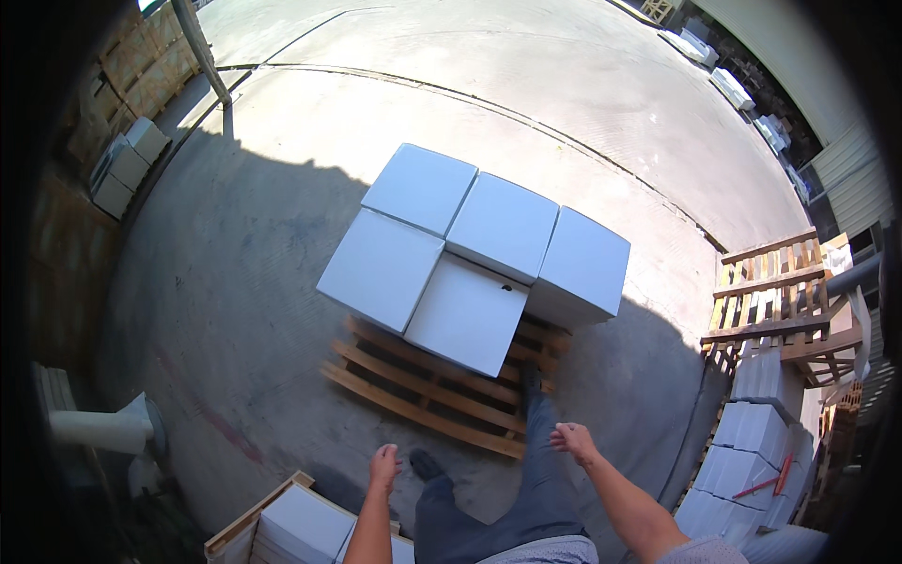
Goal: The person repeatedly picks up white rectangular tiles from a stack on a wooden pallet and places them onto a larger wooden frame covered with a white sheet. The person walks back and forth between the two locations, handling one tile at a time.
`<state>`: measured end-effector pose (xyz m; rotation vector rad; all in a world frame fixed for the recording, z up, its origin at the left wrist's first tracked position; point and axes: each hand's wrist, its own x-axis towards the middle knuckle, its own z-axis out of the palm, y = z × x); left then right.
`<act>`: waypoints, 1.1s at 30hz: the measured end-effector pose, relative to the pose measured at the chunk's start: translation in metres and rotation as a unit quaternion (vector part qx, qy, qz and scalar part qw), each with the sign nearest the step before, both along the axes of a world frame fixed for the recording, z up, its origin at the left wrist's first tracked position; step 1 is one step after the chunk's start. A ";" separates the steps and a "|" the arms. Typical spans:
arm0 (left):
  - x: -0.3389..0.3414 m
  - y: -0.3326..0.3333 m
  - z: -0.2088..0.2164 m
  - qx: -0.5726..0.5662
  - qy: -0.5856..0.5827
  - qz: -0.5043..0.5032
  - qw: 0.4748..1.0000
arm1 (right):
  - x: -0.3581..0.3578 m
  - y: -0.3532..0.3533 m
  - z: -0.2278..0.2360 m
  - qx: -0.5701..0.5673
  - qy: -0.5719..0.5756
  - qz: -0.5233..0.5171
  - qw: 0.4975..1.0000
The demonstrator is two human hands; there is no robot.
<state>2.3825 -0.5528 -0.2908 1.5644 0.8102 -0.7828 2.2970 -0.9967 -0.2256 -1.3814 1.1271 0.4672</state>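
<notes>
My left hand [385,467] hangs above the floor beside my leg, fingers loosely bent, with nothing visible in it. On the other side, my right hand [573,442] is held out empty in front of my thigh, its fingers half curled. Ahead of both hands is a wooden pallet [423,390] loaded with several white boxes. The lowest of these, a near box [468,315], has a small dark spot near its far corner. Taller white boxes, including a left box [381,268] and a right box [583,258], surround it. One foot [532,378] is at the pallet's slats.
A wooden crate [249,512] holding white slabs stands at my lower left. Along the right, white boxes [752,437] are stacked beside an empty leaning pallet [770,287]; red tools [769,479] lie on top. A post [200,47] rises at far left.
</notes>
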 end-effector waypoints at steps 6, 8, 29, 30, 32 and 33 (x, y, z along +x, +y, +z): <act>0.136 -0.105 -0.086 0.013 -0.089 0.088 0.992 | 0.082 -0.035 -0.086 0.056 0.032 0.030 0.997; 0.180 -0.143 -0.114 -0.001 -0.106 0.151 0.983 | 0.106 -0.046 -0.107 0.084 0.026 0.002 0.996; 0.247 -0.161 -0.273 0.210 -0.273 0.154 0.926 | 0.196 -0.074 -0.240 0.193 -0.015 -0.066 0.979; 0.241 -0.145 -0.282 0.189 -0.285 0.158 0.926 | 0.197 -0.074 -0.239 0.199 -0.015 -0.066 0.978; 0.238 -0.151 -0.282 0.140 -0.295 0.180 0.928 | 0.193 -0.076 -0.245 0.179 -0.025 -0.067 0.981; 0.233 -0.154 -0.281 0.152 -0.281 0.178 0.931 | 0.192 -0.076 -0.248 0.170 -0.031 -0.066 0.983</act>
